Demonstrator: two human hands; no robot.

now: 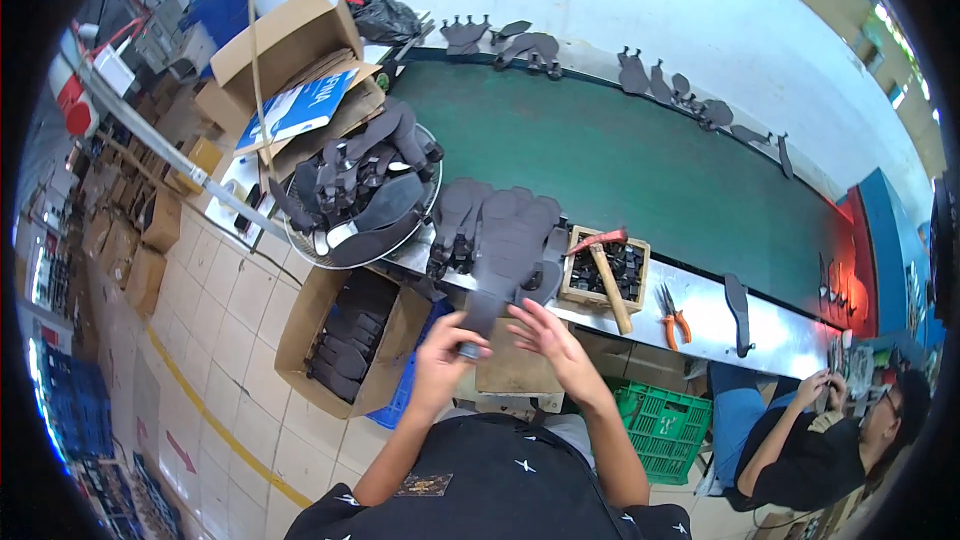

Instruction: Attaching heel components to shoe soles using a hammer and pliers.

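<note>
At the near edge of the bench my left hand [447, 355] is closed round the heel end of a dark grey shoe sole [482, 312], which points away from me. To the right of that sole, my right hand [552, 338] has its fingers spread, with nothing visible in them. Just beyond both hands, a pile of dark foot-shaped soles [515, 225] overlaps on the bench edge. On the right of the pile stands a small wooden box [566, 290] of black blocks, with a wooden-handled hammer [612, 295] lying across it.
A green conveyor belt [600, 140] has soles along its far edge. Left are a heaped wire basket [350, 264] and a cardboard box [388, 380] of soles. Orange-handled pliers [672, 318] and a single sole [738, 312] lie right, near a seated co-worker [815, 455]. A green crate [665, 430] stands below.
</note>
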